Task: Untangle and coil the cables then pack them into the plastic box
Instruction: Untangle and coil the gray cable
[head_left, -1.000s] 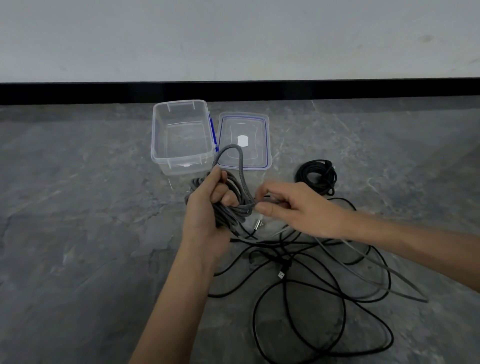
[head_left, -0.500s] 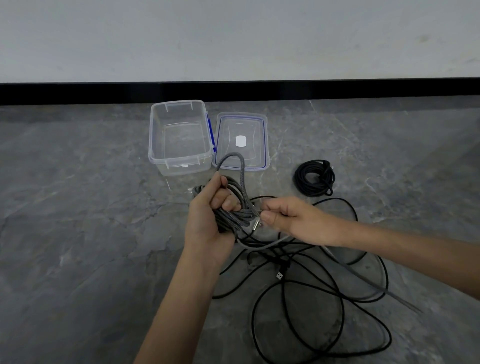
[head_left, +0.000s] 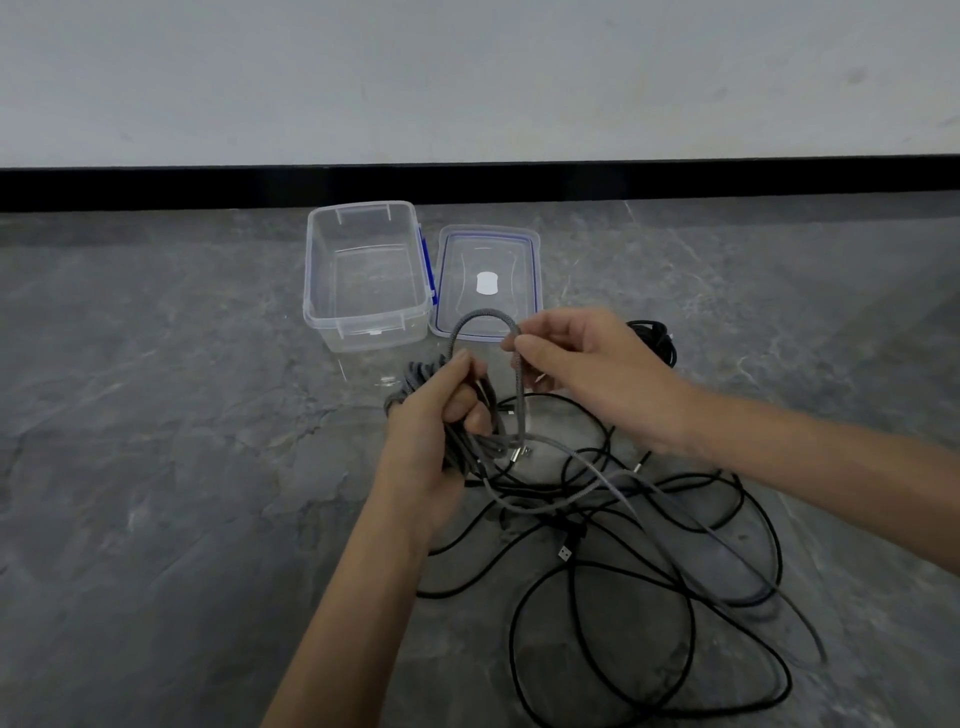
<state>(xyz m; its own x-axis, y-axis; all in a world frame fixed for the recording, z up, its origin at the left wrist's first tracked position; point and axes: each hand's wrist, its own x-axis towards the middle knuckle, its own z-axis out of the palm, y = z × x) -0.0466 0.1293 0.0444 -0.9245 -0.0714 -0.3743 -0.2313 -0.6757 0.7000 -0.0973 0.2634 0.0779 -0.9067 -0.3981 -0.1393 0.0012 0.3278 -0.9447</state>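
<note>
The left hand (head_left: 441, 431) grips a bundle of grey braided cable (head_left: 415, 376) with the fingers curled round it, so most of the coil is hidden in the palm and only some turns show above the knuckles. One loop rises from the bundle, and the right hand (head_left: 587, 374) pinches it between thumb and forefinger. A metal plug (head_left: 519, 453) hangs just below the left hand. The right hand covers most of a coiled black cable (head_left: 660, 338) on the floor (head_left: 156, 467) behind it. Under both hands lie loose black cables (head_left: 649, 597), tangled with the grey tail, whose far end is blurred. Beyond the left hand stands the clear plastic box (head_left: 369, 318), open, and its lid (head_left: 462, 260) lies just beside it on the right.
</note>
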